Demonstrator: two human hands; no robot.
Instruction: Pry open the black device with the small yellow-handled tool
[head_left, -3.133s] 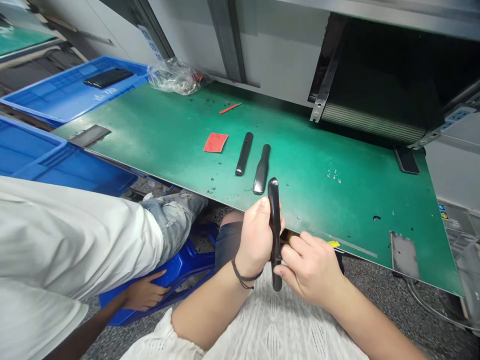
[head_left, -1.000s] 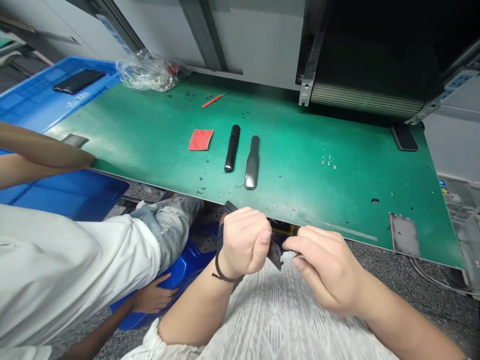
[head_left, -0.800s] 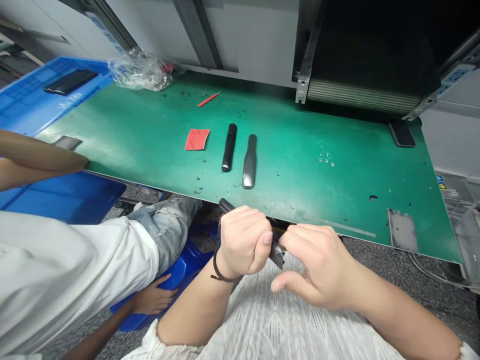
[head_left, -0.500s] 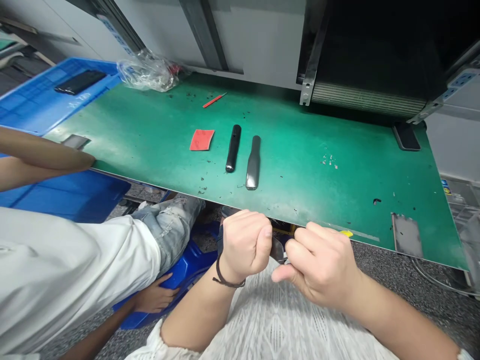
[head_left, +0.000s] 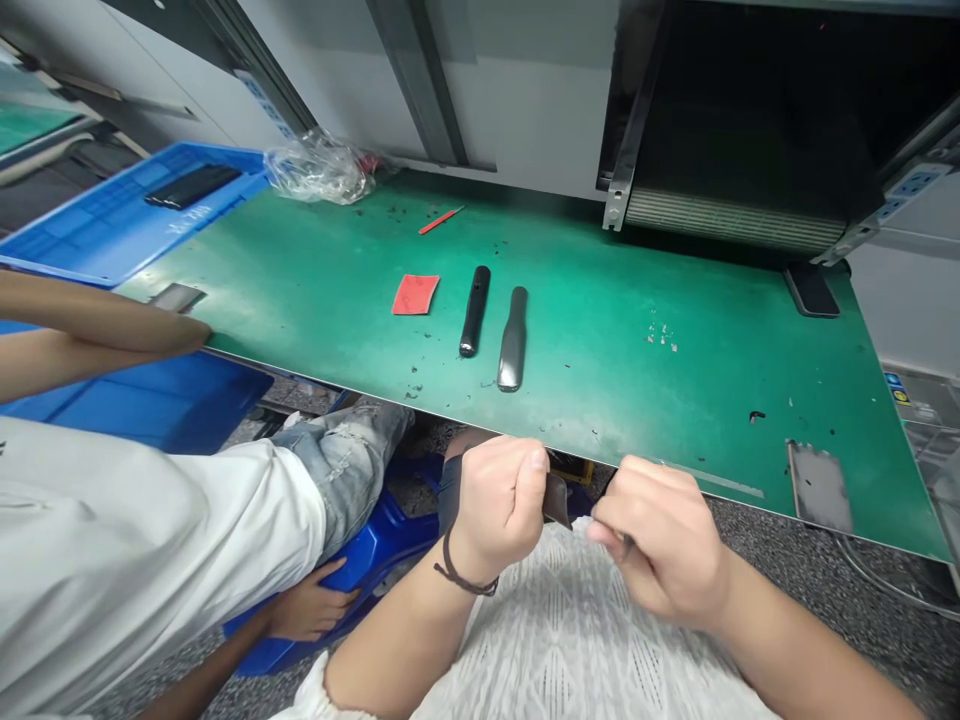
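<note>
Just off the table's front edge, my left hand (head_left: 501,505) is closed in a fist round a dark, glossy shell-like part (head_left: 556,500). Only the part's curved end sticks out by the thumb; the rest is hidden in the fist. To its right my right hand (head_left: 660,535) is closed, thumb and forefinger pinched together near that end. A small dark bit shows under its fingers, too little to name. On the table beyond lie a grey handle-shaped part (head_left: 512,345) and a black handle-shaped part (head_left: 475,312), side by side.
The green table (head_left: 600,380) holds a red square pad (head_left: 415,294), a red thin tool (head_left: 441,221), a plastic bag (head_left: 321,168), a grey plate (head_left: 821,488) and a phone (head_left: 812,290). A blue tray (head_left: 82,250) stands left, where a co-worker's forearm (head_left: 97,320) rests.
My right hand has drawn slightly away from my left, with its fingers turned more downward. More of the dark part's end shows. A yellow tip beside my right hand is out of sight.
</note>
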